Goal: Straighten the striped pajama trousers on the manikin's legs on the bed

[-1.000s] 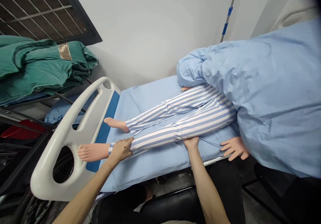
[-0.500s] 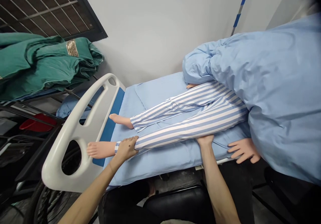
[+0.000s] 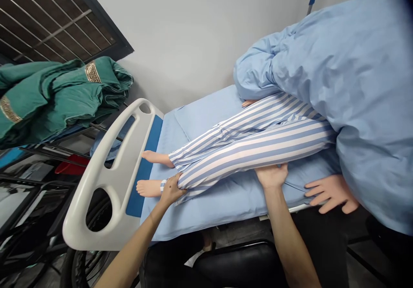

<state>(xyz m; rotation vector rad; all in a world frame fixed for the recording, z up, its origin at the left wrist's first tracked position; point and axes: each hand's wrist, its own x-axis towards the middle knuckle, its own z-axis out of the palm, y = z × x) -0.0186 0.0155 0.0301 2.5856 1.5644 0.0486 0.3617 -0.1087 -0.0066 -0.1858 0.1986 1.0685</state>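
Observation:
A manikin with smooth, plastic-looking feet lies on the bed in blue-and-white striped trousers (image 3: 238, 148). My left hand (image 3: 172, 190) is wrapped round the lower near leg, just above the near foot (image 3: 148, 188). Under the same leg, around the knee or lower thigh, my right hand (image 3: 271, 176) is turned palm up and supports it; the thumb shows, while its fingers are mostly hidden beneath the cloth. The near knee is slightly bent and raised. Beside it, the far foot (image 3: 156, 157) rests on the sheet with that leg nearly straight.
The bed's white footboard (image 3: 74, 210) stands at left. Blue cloth (image 3: 348, 85) covers the upper body, with a plastic-looking hand (image 3: 332, 193) sticking out at the near edge. Green folded fabric (image 3: 64, 94) lies on a rack. A black chair (image 3: 238, 264) is below me.
The near foot has drawn back from the footboard toward the right, and the near knee has risen a little. Both my hands have moved right with the leg. The view has shifted slightly.

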